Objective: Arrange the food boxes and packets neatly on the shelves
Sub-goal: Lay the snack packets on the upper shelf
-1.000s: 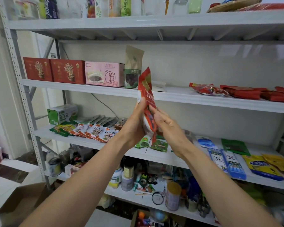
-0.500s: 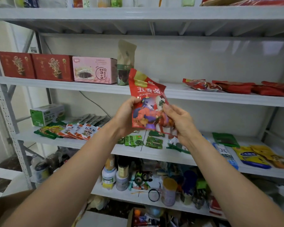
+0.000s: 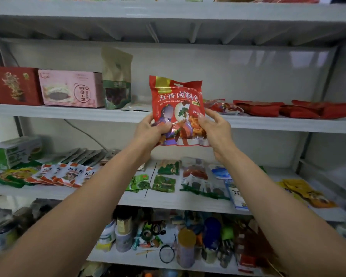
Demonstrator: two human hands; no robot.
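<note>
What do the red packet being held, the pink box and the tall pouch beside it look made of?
The red packet: probably glossy printed plastic film; it shines and crinkles where gripped. The pink box: matte printed cardboard, with crisp folded edges. The tall pouch: seemingly matte tan paper, with a clear window low down showing dark contents.
</note>
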